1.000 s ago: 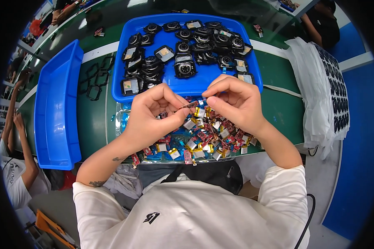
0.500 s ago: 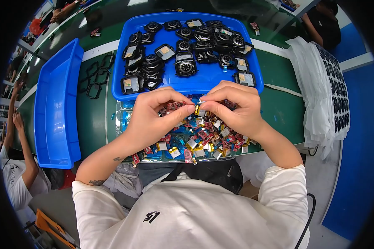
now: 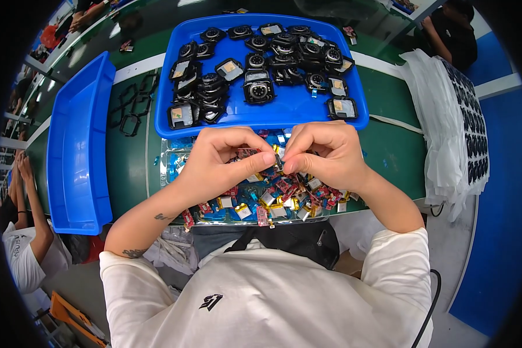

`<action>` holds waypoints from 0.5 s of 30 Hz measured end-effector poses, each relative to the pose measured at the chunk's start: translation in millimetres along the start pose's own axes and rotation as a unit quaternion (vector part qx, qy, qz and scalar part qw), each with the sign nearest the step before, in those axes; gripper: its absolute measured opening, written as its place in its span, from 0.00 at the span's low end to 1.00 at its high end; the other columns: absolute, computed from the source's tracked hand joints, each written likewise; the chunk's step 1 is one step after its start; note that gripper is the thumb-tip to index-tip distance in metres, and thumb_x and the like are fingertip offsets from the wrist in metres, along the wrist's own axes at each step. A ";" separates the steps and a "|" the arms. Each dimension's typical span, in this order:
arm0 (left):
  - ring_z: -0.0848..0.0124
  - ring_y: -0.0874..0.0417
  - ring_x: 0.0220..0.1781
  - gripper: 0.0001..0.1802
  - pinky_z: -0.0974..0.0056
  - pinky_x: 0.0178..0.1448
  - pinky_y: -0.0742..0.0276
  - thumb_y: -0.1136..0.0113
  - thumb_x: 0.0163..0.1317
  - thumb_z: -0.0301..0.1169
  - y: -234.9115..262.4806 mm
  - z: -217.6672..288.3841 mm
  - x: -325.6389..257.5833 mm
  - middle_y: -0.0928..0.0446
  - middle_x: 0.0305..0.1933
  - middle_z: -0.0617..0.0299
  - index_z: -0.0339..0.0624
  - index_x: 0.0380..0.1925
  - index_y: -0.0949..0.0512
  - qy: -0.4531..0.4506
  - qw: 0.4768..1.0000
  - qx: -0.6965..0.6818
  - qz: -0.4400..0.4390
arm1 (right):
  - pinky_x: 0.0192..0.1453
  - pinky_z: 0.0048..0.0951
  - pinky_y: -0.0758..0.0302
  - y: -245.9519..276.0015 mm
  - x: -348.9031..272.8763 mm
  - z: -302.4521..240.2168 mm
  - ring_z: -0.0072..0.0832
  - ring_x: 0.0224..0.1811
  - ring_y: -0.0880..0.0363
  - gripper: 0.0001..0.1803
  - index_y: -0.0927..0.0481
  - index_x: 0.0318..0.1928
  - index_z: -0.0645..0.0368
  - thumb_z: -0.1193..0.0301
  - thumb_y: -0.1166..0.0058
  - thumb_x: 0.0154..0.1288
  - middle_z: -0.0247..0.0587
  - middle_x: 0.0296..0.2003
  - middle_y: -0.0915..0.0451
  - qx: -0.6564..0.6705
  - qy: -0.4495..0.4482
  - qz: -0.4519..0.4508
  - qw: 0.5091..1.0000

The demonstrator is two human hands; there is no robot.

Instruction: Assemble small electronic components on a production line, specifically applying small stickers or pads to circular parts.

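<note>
Both hands meet over a heap of small red circuit boards and silver battery packs (image 3: 278,210) in a clear plastic tray (image 3: 171,168). My left hand (image 3: 226,162) is closed in a pinch, with a red circuit board (image 3: 248,152) held in its fingers. Thumb and forefinger of my right hand (image 3: 327,153) pinch a small dark piece (image 3: 278,163) close to the left fingertips. Whether that piece joins the board is hidden. Just beyond the hands, a blue tray (image 3: 296,119) holds many black watch-like housings (image 3: 258,90), some with their round backs up.
An upright-tilted blue tray (image 3: 78,145) stands at the left, beside several black frames (image 3: 131,124) on the green table (image 3: 388,156). White sheets (image 3: 432,122) and a stack of trays with black parts (image 3: 475,124) are at the right. Other people work left and far right.
My hands have come slightly down and the fingers have turned. A small dark piece now shows between the fingertips. At the left, a co-worker's arms have shifted.
</note>
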State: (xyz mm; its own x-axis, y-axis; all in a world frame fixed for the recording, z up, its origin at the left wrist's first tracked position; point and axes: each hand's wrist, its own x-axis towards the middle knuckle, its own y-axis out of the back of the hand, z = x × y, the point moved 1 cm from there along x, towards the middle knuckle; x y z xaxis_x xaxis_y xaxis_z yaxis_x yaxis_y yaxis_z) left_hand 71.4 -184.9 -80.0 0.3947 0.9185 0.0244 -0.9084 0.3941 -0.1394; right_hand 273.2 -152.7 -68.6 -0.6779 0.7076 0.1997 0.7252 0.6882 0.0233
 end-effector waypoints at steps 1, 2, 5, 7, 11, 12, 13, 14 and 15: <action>0.80 0.24 0.33 0.06 0.74 0.35 0.28 0.37 0.58 0.24 0.7 0.2 0.2 0.22 0.32 0.60 0.32 0.33 0.19 0.003 1.000 0.002 -0.017 | 0.31 0.20 0.27 0.4 -0.3 0.2 0.21 0.29 0.24 0.05 0.22 0.29 0.68 0.79 0.38 0.56 0.44 0.28 0.21 0.000 0.000 0.000 1.000; 0.79 0.24 0.33 0.06 0.74 0.35 0.28 0.37 0.58 0.24 0.9 0.4 0.2 0.22 0.33 0.60 0.32 0.33 0.19 0.005 0.999 0.005 -0.033 | 0.31 0.20 0.28 0.3 -0.4 1.4 0.21 0.28 0.25 0.05 0.22 0.30 0.68 0.78 0.39 0.57 0.44 0.28 0.21 0.026 -0.002 -0.003 1.000; 0.78 0.24 0.34 0.05 0.73 0.37 0.28 0.38 0.58 0.24 -0.8 3.7 1.6 0.22 0.33 0.59 0.32 0.32 0.19 -0.023 0.999 -0.011 -0.047 | 0.31 0.19 0.28 4.0 -0.2 3.3 0.17 0.29 0.26 0.05 0.22 0.31 0.67 0.77 0.41 0.60 0.39 0.29 0.22 0.057 0.000 0.004 0.998; 0.77 0.24 0.34 0.05 0.72 0.38 0.29 0.38 0.58 0.23 3.4 2.3 -0.1 0.22 0.33 0.59 0.32 0.32 0.20 -0.050 0.998 -0.014 -0.038 | 0.33 0.18 0.28 6.9 2.2 5.1 0.15 0.30 0.26 0.04 0.22 0.32 0.66 0.77 0.42 0.61 0.34 0.30 0.23 0.060 0.003 0.014 0.998; 0.77 0.25 0.35 0.04 0.71 0.39 0.29 0.40 0.59 0.22 8.9 3.4 -2.4 0.23 0.33 0.60 0.32 0.33 0.21 -0.142 0.989 -0.020 0.024 | 0.32 0.22 0.30 12.6 9.1 -3.8 0.18 0.29 0.28 0.06 0.22 0.30 0.65 0.76 0.39 0.57 0.34 0.31 0.24 -0.003 0.020 0.039 0.999; 0.77 0.25 0.35 0.04 0.71 0.40 0.29 0.41 0.60 0.22 11.4 0.6 -2.7 0.23 0.33 0.60 0.32 0.33 0.22 -0.159 0.986 -0.035 0.044 | 0.34 0.25 0.31 13.5 12.9 -7.7 0.22 0.30 0.28 0.07 0.22 0.29 0.64 0.75 0.37 0.54 0.35 0.31 0.24 -0.180 0.105 0.004 0.978; 0.77 0.25 0.35 0.04 0.71 0.40 0.29 0.41 0.60 0.22 11.9 0.6 -3.0 0.23 0.33 0.60 0.32 0.33 0.22 -0.165 0.984 -0.036 0.049 | 0.35 0.28 0.31 13.2 15.5 -11.3 0.26 0.32 0.28 0.08 0.22 0.27 0.64 0.75 0.35 0.50 0.35 0.31 0.25 -0.348 0.188 -0.031 0.918; 0.78 0.25 0.35 0.04 0.72 0.40 0.30 0.41 0.60 0.22 13.6 1.0 -2.9 0.23 0.33 0.61 0.32 0.33 0.22 -0.174 0.981 -0.044 0.075 | 0.38 0.33 0.32 12.1 14.7 -13.7 0.34 0.34 0.30 0.09 0.23 0.23 0.62 0.73 0.34 0.46 0.37 0.32 0.26 -0.398 0.157 -0.062 0.902; 0.78 0.25 0.35 0.04 0.72 0.40 0.30 0.41 0.60 0.22 15.5 1.4 -2.9 0.23 0.33 0.61 0.32 0.33 0.22 -0.184 0.976 -0.052 0.101 | 0.38 0.33 0.32 11.7 16.4 -14.1 0.34 0.34 0.30 0.09 0.23 0.23 0.62 0.73 0.34 0.46 0.37 0.32 0.26 -0.400 0.159 -0.068 0.900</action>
State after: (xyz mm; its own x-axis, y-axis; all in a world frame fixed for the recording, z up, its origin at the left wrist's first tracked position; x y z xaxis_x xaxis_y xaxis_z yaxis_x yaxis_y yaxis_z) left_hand 56.0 -181.4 -80.8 0.1160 0.9343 0.3371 -0.9359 0.2165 -0.2778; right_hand 272.3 -135.3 -51.2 -0.7905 0.4556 0.4094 0.5791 0.3384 0.7417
